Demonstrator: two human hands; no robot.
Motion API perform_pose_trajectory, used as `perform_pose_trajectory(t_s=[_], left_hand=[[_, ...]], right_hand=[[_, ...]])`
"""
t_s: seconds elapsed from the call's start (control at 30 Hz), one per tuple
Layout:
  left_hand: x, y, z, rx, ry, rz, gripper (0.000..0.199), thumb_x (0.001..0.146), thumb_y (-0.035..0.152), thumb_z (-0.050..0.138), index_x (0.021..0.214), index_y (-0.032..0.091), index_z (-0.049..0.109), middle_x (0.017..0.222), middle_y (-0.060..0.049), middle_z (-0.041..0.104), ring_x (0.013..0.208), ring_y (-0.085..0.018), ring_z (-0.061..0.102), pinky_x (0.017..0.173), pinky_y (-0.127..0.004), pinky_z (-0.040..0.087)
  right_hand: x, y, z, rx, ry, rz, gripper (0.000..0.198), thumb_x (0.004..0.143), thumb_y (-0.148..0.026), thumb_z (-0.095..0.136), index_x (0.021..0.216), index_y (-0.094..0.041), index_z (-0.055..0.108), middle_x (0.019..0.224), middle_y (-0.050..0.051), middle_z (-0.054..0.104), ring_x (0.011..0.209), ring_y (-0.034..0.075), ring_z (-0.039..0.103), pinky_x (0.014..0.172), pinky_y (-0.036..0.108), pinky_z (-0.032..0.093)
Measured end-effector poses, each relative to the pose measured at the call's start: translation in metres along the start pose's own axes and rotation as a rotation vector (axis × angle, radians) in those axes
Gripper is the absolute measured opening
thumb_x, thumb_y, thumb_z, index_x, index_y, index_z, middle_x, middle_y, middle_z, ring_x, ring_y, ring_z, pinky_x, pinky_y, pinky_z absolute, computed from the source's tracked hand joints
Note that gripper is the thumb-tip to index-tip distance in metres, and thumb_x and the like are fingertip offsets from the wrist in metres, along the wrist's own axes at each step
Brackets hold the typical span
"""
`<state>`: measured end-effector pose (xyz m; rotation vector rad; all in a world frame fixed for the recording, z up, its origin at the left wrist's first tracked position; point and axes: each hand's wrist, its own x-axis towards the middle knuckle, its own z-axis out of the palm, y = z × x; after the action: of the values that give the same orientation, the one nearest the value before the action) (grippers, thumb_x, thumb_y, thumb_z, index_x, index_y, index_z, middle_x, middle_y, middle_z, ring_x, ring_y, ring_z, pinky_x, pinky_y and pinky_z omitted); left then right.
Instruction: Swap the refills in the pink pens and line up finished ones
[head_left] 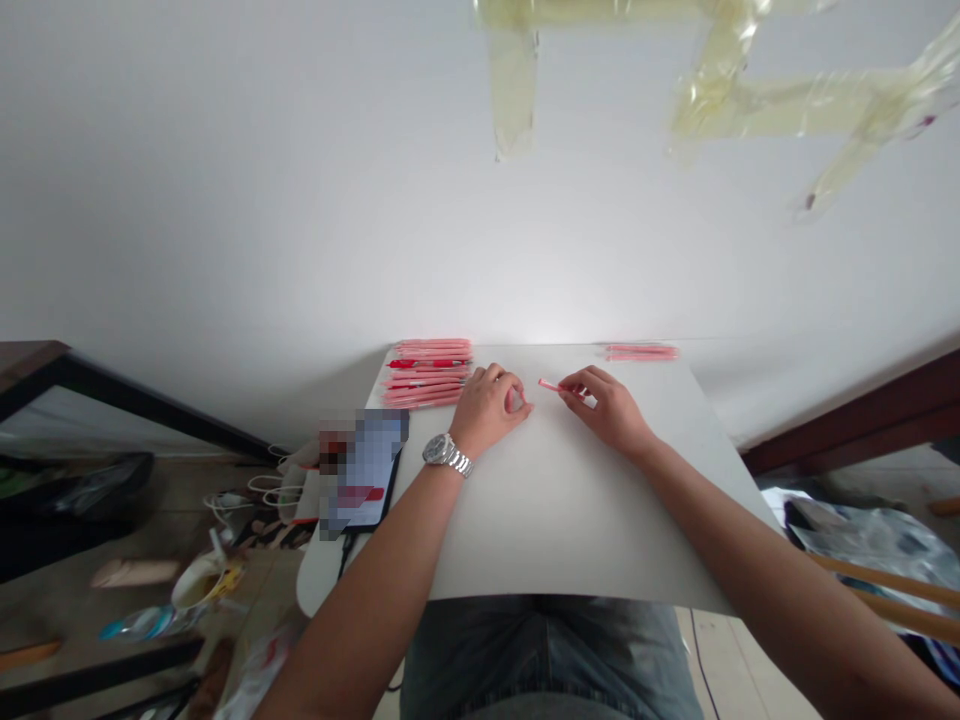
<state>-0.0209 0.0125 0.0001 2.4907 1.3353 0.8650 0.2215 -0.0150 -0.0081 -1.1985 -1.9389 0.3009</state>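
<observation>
My right hand (606,408) pinches a slim pink pen (550,385) between thumb and fingers above the white table (555,520). The pen's end sticks out toward the left; the rest is mostly hidden by the fingers. My left hand (489,405), with a metal watch (442,452) on its wrist, is curled, thumb and index finger bent into a ring. Whether anything is between their tips I cannot make out. Just beyond its knuckles lies a stack of pink pens (427,392), with a brighter red pen (429,364) among them.
A few pink pens (642,353) lie at the table's back right, near the wall (300,200). At the left edge rests a phone or tablet (371,470) with a cable. A cup (199,582) and a plastic bottle (142,624) are lower left; plastic bags (885,540) are at right.
</observation>
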Motion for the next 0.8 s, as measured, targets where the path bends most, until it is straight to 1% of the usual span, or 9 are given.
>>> perform_pose_trajectory(t_s=[0.17,0.53,0.63,0.8], left_hand=[[-0.0003,-0.0005,0.0004,0.007,-0.004,-0.001,0.016,0.082,0.03,0.079,0.09,0.023,0.068,0.089,-0.004,0.059,0.091,-0.025,0.054,0.089,-0.041,0.045],[-0.0002,0.0007,0.0002,0.022,-0.01,-0.003,0.017,0.082,0.033,0.08,0.089,0.023,0.068,0.09,-0.003,0.06,0.092,-0.025,0.056,0.09,-0.042,0.047],[0.0005,0.0022,-0.0001,0.006,0.015,-0.017,0.018,0.081,0.033,0.081,0.09,0.023,0.068,0.093,-0.004,0.06,0.093,-0.025,0.057,0.091,-0.043,0.048],[0.002,0.0037,-0.0021,-0.085,0.101,-0.032,0.02,0.082,0.027,0.079,0.097,0.023,0.065,0.105,-0.005,0.059,0.097,-0.022,0.061,0.095,-0.041,0.05]], right_hand=[[-0.0006,-0.001,-0.0006,-0.005,-0.006,0.015,0.013,0.099,-0.033,0.061,0.102,-0.023,0.07,0.092,0.006,0.067,0.083,0.02,0.064,0.075,0.035,0.053],[-0.0001,0.0015,0.001,-0.009,-0.002,-0.009,0.01,0.099,-0.029,0.062,0.102,-0.024,0.069,0.091,0.005,0.066,0.083,0.02,0.064,0.075,0.035,0.052],[-0.0004,0.0014,0.001,-0.008,-0.002,-0.003,0.009,0.099,-0.029,0.062,0.102,-0.024,0.069,0.091,0.005,0.066,0.082,0.019,0.064,0.074,0.034,0.052],[-0.0009,0.0019,0.0022,-0.001,-0.007,-0.003,0.01,0.099,-0.029,0.062,0.102,-0.024,0.069,0.092,0.005,0.067,0.082,0.019,0.063,0.074,0.034,0.052]])
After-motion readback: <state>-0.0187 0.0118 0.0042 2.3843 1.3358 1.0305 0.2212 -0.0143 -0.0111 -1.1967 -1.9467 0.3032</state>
